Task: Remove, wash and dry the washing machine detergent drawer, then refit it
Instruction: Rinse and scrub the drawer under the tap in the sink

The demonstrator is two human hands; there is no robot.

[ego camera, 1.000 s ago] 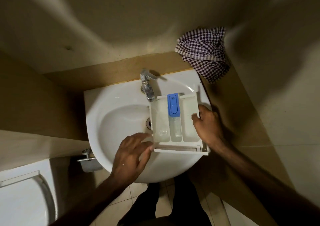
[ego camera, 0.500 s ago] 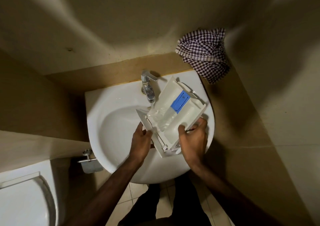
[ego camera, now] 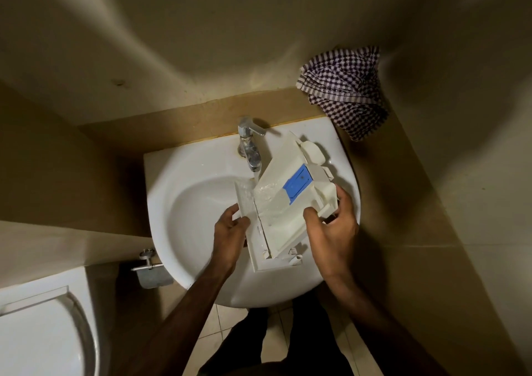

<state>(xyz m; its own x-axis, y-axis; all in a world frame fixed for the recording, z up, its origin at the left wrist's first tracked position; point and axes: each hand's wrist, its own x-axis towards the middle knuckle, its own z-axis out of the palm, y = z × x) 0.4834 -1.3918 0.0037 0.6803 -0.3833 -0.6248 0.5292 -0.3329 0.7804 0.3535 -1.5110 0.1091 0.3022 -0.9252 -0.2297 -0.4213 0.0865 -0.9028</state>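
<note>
Rinsing detergent drawer [ego camera: 283,203] over white basin [ego camera: 184,203], tilted w/ front panel low at 7 o'clock and back end up at 1 o'clock, prob. so water runs along compartments and drains off. Running from tap [ego camera: 250,148] at 12 o'clock straight onto drawer's left side, splashing by blue insert [ego camera: 298,184]. Gripping front panel edge w/ left hand [ego camera: 230,231], fingers curled round it, thumb on top; steadying the low end. Holding right side wall w/ right hand [ego camera: 331,226] at 3 o'clock, thumb and fingers pinching the rim, keeping tilt. Waiting at 1–2 o'clock on ledge: checked cloth [ego camera: 344,92], likely for drying. Washing stage, drying and refitting not yet done. Slipping risk: wet plastic.
</note>
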